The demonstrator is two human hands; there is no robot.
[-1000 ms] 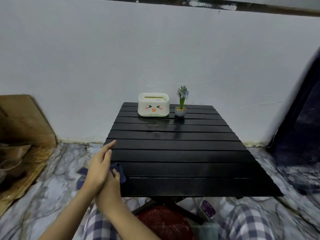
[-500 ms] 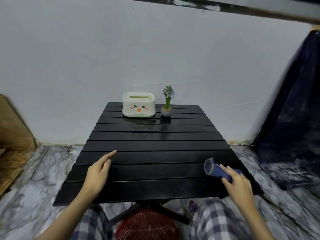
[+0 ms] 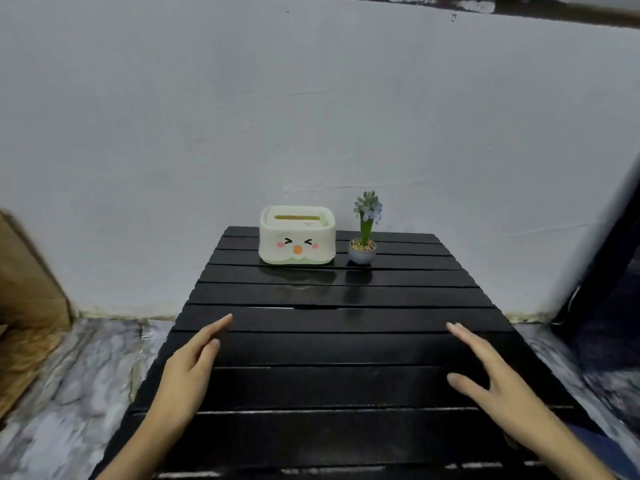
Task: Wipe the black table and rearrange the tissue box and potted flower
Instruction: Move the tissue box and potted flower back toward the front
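Note:
A black slatted table [image 3: 332, 341] fills the middle of the view, its far edge against a white wall. At that far edge stands a cream tissue box [image 3: 297, 234] with a cartoon face. Just to its right is a small potted flower [image 3: 363, 237], green-stemmed with pale blue blooms in a grey pot. My left hand [image 3: 192, 368] hovers over the table's near left part, fingers straight and together, holding nothing. My right hand [image 3: 491, 379] is over the near right part, fingers spread, empty. No cloth is visible.
The white wall [image 3: 311, 116] runs close behind the table. A brown cardboard piece [image 3: 27, 278] leans at the left. Dark fabric [image 3: 609, 271] hangs at the right. Marbled floor [image 3: 69, 375] surrounds the table.
My right hand has let go of the blue cloth it carried to the near right, and the cloth is out of sight. Both hands now reach forward, empty, over the table.

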